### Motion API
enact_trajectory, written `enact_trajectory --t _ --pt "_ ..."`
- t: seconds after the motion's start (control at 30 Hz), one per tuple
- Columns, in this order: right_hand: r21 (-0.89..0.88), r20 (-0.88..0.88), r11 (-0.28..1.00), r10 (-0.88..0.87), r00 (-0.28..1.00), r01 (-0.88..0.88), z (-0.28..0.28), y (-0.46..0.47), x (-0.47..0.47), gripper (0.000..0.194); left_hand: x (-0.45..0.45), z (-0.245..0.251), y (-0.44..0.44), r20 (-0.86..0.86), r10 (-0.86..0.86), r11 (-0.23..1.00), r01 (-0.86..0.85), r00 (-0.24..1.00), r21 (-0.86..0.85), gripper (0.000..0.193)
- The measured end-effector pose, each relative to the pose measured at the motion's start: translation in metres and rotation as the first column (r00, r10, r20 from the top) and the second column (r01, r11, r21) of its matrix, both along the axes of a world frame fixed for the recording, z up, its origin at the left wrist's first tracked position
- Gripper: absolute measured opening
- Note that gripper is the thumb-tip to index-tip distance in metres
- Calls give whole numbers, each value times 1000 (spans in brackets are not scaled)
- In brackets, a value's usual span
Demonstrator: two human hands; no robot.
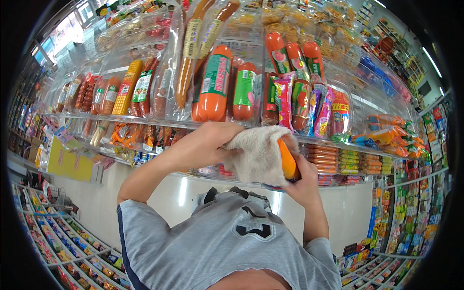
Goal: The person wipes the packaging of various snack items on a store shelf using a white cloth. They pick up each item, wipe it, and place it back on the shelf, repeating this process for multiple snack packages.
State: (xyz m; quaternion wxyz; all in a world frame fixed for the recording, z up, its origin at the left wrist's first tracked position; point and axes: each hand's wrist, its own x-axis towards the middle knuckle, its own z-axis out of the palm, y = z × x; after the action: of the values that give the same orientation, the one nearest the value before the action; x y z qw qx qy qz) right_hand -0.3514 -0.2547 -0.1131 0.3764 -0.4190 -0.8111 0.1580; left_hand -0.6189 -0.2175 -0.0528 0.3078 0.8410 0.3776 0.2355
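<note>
A pale, fuzzy cloth (252,156) is bunched in my left hand (212,139), whose fingers are hidden in its folds. My right hand (306,177) grips a package with an orange part (287,159), and the cloth lies around its left side and top. What kind of package it is, I cannot tell. Just beyond my hands, large orange wrapped sausages (214,87) and a green-labelled sausage (244,90) stand in a clear plastic shelf bin. Brightly wrapped sticks (284,103) stand to their right.
A clear shelf edge (163,121) runs across in front of me. Below it are more packed snacks (322,159). A yellow box (70,159) is at the left. Racks of packets (58,235) line the lower left, and hanging goods (413,203) fill the right side.
</note>
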Motion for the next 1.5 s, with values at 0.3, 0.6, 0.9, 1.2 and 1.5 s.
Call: enact_trajectory --t 0.3,0.6,0.9,1.2,1.5 --pt "-184 -409 979 -155 900 85 14 -10 4 44 8 -34 24 346 162 375 -382 924 845 30" --pt "-431 -899 864 -435 43 -260 38 24 28 43 74 -41 9 862 506 860 73 -11 -504 34" --pt "-370 -915 927 -374 -150 -58 31 43 10 43 149 14 -9 717 389 917 -317 579 -242 30" --pt "-342 -918 919 -371 138 195 11 5 35 49 167 -69 14 668 734 676 33 -125 -736 40" --pt "-198 -831 969 -88 549 -146 46 -26 135 71 140 -80 25 629 367 733 -629 685 258 43"
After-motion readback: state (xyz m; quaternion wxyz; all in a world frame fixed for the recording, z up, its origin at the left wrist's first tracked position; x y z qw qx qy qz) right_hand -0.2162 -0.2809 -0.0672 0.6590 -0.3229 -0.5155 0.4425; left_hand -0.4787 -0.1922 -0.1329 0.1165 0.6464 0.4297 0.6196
